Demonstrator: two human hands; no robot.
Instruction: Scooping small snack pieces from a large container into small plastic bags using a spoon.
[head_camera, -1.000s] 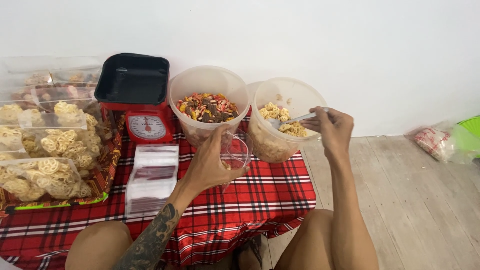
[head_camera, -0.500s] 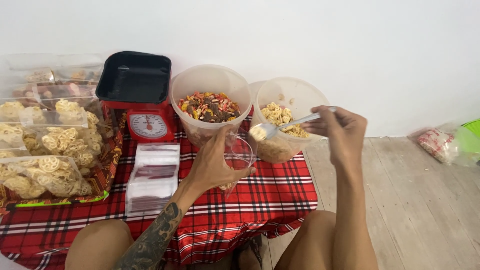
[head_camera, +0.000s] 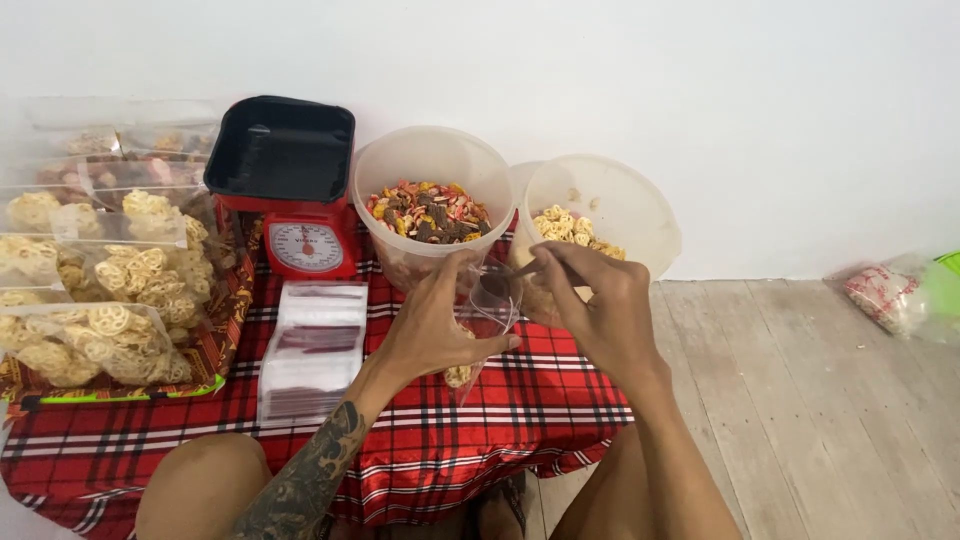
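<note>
- The white wall fills the top of the view; a pale plank floor runs along the right.
- A red plaid cloth covers the low bench on which everything stands.
- The left arm, tattooed on the forearm, reaches forward from the lower middle; the right arm comes in from the lower right, bent at the wrist toward the left hand.
- A tray on the left carries several clear packs of pale flower-shaped crackers.
- One red kitchen scale with a black pan stands behind a stack of empty zip pouches.
- Two round clear tubs: the left tub holds mixed red, brown and yellow snacks, the right tub holds pale crackers.
- The left hand is clamped on a small clear pouch, holding its mouth open in front of the tubs; a few crackers lie at its bottom.
- The right hand is closed on a spoon, mostly hidden, its tip at the pouch's mouth.
- One bag lies on the floor at far right.
</note>
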